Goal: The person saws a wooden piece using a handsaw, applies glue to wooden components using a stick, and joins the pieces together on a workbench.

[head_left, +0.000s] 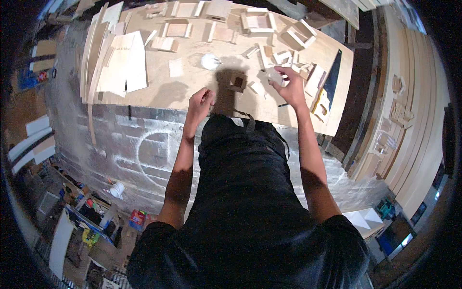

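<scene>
My right hand [290, 87] is above the worktable [163, 98], its thumb and forefinger curved round a small pale piece [275, 77] that looks like wood. Close to it lie several wood offcuts [288, 58] and a small loose pale block [257, 87]. My left hand [200, 106] is at the table's near edge with its fingers curled in; whatever they hold, if anything, is hidden. Between the hands, in my shadow, a small square wooden box [237, 82] sits on the table. A white rounded thing [210, 61] rests farther back.
Open wooden frames and boxes [258, 20] line the table's far side. A handsaw [333, 77] with a yellow handle lies at the right. Thin wooden sheets [122, 62] are stacked at the left. A short dark stick [283, 105] lies near the front edge.
</scene>
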Available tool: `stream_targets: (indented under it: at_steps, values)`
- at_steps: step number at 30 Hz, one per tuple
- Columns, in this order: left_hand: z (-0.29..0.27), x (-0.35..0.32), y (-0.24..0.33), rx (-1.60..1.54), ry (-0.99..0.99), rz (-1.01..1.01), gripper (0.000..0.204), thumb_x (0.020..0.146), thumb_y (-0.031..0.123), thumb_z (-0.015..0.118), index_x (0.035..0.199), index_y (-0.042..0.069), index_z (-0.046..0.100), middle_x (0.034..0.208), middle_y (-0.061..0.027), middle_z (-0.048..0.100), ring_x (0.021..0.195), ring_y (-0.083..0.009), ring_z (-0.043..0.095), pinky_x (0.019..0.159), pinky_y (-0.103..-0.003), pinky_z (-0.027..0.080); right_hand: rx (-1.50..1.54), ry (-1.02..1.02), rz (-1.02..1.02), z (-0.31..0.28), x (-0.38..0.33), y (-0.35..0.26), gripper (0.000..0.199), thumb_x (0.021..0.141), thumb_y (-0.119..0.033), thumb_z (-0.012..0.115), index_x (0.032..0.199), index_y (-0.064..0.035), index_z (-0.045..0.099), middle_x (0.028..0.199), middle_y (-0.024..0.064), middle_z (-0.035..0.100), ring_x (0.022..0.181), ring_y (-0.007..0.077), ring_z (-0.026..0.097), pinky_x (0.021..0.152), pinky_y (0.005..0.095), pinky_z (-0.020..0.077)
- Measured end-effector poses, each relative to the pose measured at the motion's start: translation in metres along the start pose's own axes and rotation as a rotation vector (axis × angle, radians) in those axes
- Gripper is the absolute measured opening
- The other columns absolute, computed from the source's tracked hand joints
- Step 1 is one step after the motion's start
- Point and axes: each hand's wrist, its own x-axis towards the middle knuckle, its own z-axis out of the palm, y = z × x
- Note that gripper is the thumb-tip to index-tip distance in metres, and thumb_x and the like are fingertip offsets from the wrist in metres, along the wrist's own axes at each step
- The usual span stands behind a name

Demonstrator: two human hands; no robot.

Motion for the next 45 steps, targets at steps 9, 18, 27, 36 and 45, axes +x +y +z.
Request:
stream_targets:
  at_steps: [9,18,27,36,45]
  values:
    - [-0.075,0.0,-0.077,-0.091,0.135,-0.109,0.03,0.099,0.032,0.06,0.093,0.003,0.063,0.069,-0.0022,0.061,0.059,-0.0086,0.056,0.052,-0.027,0.045,-0.127,-0.241,-0.004,0.069,0.02,-0.059,0.047,0.068,-0.007,0.082,0.112,-0.0016,0.068,0.097,0.0139,0.067,0.082,0.0247,0.065,0.081,0.0357,0.0542]
    - [-0.088,0.012,-0.111,-0.158,0.154,-0.027,0.027,0.097,0.029,0.063,0.093,0.002,0.064,0.069,-0.0036,0.062,0.063,-0.011,0.059,0.059,-0.03,0.047,-0.18,-0.287,-0.026,0.09,0.022,-0.063,0.048,0.066,-0.006,0.085,0.111,-0.003,0.067,0.092,0.0139,0.066,0.078,0.0252,0.066,0.077,0.0361,0.0545]
    - [-0.041,0.037,0.013,0.005,-0.184,0.448,0.057,0.074,0.008,0.082,0.127,0.004,0.061,0.114,-0.0127,0.065,0.093,-0.02,0.066,0.079,-0.032,0.057,-0.149,-0.285,-0.008,0.082,0.013,-0.075,0.044,0.068,-0.01,0.086,0.108,-0.0043,0.069,0.103,0.0121,0.071,0.086,0.0233,0.069,0.081,0.0344,0.0557]
    - [-0.004,0.109,0.036,-0.034,-0.567,0.391,0.041,0.073,0.01,0.086,0.108,0.0,0.069,0.097,-0.0101,0.073,0.081,-0.0139,0.068,0.073,-0.029,0.057,0.227,-0.269,0.137,0.067,0.012,-0.046,0.041,0.076,-0.018,0.085,0.111,-0.0015,0.071,0.098,0.0105,0.073,0.09,0.0163,0.068,0.081,0.0304,0.0541]
    - [0.006,0.117,0.028,0.064,-0.489,0.347,0.051,0.066,0.005,0.087,0.115,0.004,0.07,0.098,-0.0076,0.071,0.085,-0.0133,0.067,0.077,-0.028,0.057,0.275,-0.321,0.291,0.057,0.001,-0.019,0.033,0.084,-0.007,0.074,0.115,0.0035,0.07,0.092,0.0071,0.073,0.082,0.0092,0.064,0.072,0.0236,0.0515]
